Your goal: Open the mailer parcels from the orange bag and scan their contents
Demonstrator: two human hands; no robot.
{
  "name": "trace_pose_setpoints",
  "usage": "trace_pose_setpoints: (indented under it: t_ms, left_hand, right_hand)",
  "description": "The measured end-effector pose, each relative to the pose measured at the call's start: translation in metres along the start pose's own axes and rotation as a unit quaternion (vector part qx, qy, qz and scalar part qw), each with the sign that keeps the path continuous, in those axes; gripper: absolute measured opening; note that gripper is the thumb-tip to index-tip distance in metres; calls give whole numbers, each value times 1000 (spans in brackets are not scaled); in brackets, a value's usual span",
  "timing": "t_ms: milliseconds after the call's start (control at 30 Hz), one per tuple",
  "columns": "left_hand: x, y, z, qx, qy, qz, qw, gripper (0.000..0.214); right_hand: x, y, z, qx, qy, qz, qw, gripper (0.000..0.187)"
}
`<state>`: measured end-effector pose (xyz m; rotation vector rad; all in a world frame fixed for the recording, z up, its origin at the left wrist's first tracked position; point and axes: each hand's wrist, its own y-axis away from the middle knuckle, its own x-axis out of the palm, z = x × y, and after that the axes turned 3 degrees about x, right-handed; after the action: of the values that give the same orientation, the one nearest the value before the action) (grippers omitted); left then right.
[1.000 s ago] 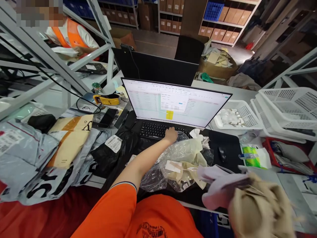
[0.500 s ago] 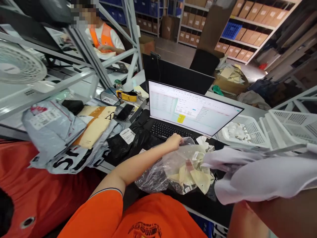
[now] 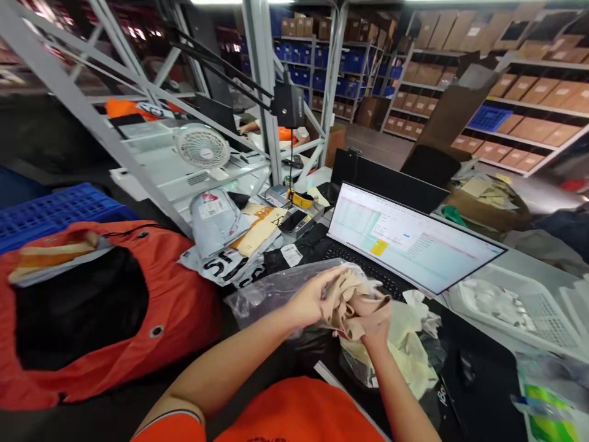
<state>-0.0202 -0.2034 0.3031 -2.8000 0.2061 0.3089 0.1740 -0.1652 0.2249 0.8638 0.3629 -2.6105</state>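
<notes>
Fingers [image 3: 335, 274] of my left hand [image 3: 307, 304] are closed on bunched beige fabric [image 3: 352, 301] beside a clear plastic bag [image 3: 269, 288], before the keyboard [image 3: 341, 252]; my right hand [image 3: 378, 333] touches its underside, those fingers hidden, grip indeterminable.

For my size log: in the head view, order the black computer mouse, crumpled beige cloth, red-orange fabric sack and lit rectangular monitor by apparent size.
Largest to smallest:
Red-orange sack, though nearness may help
Lit monitor
Beige cloth
Mouse

Matt cloth [image 3: 358, 305], plastic bag [image 3: 267, 296] (glossy, crinkled)
</notes>
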Motion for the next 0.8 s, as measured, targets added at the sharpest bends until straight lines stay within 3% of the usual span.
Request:
trace_pose_setpoints:
  t_ms: [100, 167, 200, 333, 400, 467, 533, 600, 633, 667, 733, 800]
  left_hand:
    - [4, 39, -11, -5, -59, 31, 998, 65]
    - [18, 61, -19, -33, -94, 48, 994, 65]
    - [26, 71, -23, -49, -103, 41, 993, 66]
    - [44, 94, -39, -85, -115, -33, 989, 72]
    - [35, 104, -47, -73, -104, -84, 988, 80]
    - [16, 119, -54, -54, -115, -184, 975, 85]
    - [-2, 140, -61, -47, -158, -319, 933, 82]
    - [-13, 168, -67, -50, -204, -434, 876, 76]
    - [-15, 182, -70, -46, -221, -484, 846, 72]
    - [-17, 197, -72, -41, -240, -526, 815, 67]
    - [-16, 226, -78, -42, -294, -593, 749, 55]
    - [-13, 253, -85, -63, -350, -644, 678, 45]
  right_hand:
    - [31, 15, 14, -122, 87, -11, 989, 31]
    - [36, 33, 22, -210, 133, 26, 968, 20]
    - [34, 40, 26, -233, 127, 67, 962, 26]
    - [19, 36, 55, -235, 20, 252, 939, 31]
    - [18, 21, 80, -248, 1, 300, 921, 36]
    - [19, 14, 106, -269, -11, 349, 898, 41]
    - [16, 20, 122, -290, -8, 419, 860, 41]
    - [9, 33, 120, -328, 35, 481, 812, 40]
    - [7, 38, 112, -360, 78, 477, 798, 43]
    - [6, 40, 103, -418, 105, 437, 790, 47]
    - [14, 37, 87, -535, 110, 343, 764, 27]
    - [30, 31, 82, -629, 83, 247, 732, 21]
